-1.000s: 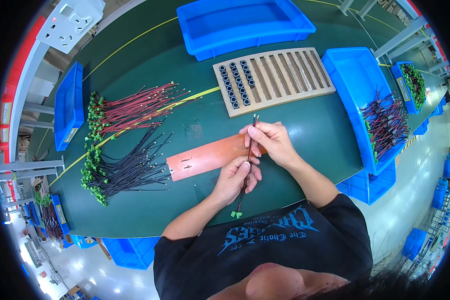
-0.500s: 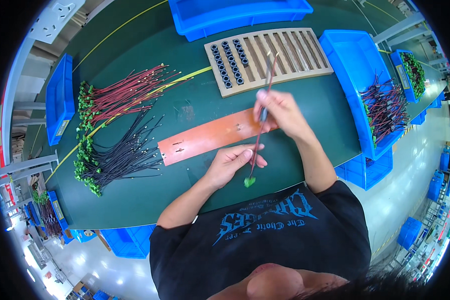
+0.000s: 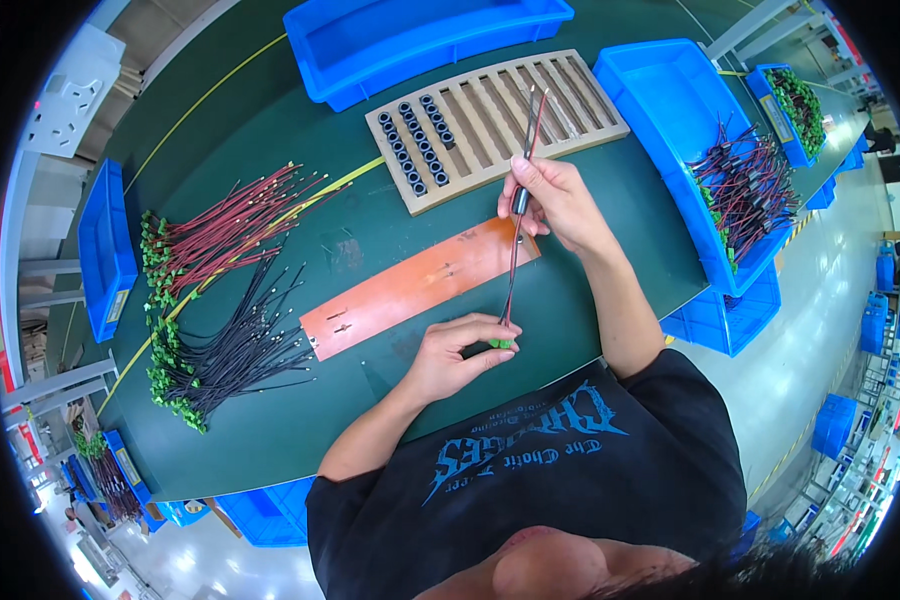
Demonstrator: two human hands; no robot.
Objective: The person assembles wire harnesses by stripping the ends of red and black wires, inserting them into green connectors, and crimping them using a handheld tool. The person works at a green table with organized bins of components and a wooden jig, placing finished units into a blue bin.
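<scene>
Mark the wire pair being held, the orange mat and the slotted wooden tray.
wire pair [image 3: 511, 270], head view, mid-length between the two hands.
orange mat [image 3: 410, 290], head view, bare middle of its top.
slotted wooden tray [image 3: 490, 125], head view, central slats.

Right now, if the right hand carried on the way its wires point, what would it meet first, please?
Probably the slotted tray. The right hand holds the wires with their free ends aimed up and away from the person, already over the tray's slats. Height above it is unclear, so it might pass over towards the blue bin.

Small pale rectangular labels [image 3: 117, 305] sit on the blue bins' [image 3: 100, 250] side walls at the table's edges.
</scene>
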